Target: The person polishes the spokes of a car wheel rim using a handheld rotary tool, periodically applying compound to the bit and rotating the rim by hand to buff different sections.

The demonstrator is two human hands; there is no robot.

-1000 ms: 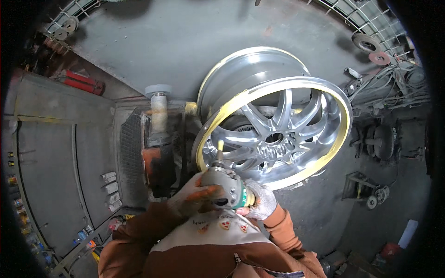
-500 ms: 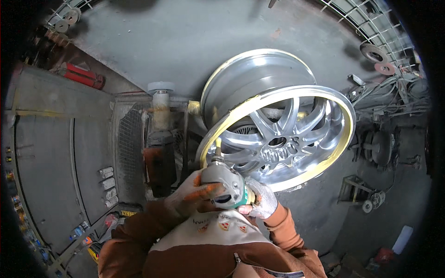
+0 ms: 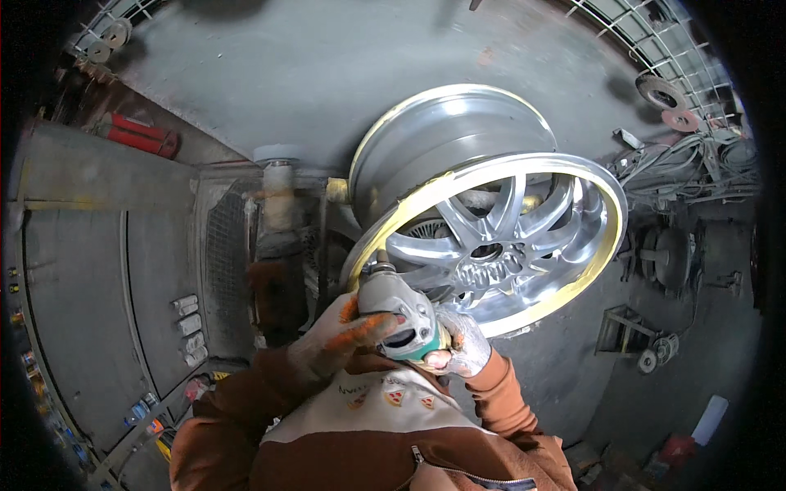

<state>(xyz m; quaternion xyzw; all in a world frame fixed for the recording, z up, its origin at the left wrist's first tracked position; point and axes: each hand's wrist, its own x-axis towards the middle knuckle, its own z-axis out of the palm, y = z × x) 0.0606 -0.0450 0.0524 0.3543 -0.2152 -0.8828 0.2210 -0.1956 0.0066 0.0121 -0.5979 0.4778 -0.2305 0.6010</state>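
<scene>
Left hand (image 3: 337,337) clasps head of rotary grinder (image 3: 399,304), right hand (image 3: 467,344) wraps its body, probably for steadiness; grinder sits at near-left edge of alloy wheel (image 3: 509,213), nose toward it; contact unclear.

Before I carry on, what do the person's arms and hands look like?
The left hand wears a whitish work glove with orange on the fingers; the right hand wears a whitish-grey one. Both sleeves are rust-brown and look plain.

On the near side, the white panel (image 3: 327,421) of your sweatshirt (image 3: 352,454) carries dark lettering (image 3: 357,389) beside small pizza-slice prints (image 3: 395,398), too indistinct to read. On the green band (image 3: 422,350) of your power tool (image 3: 391,299), nothing is legible.
</scene>
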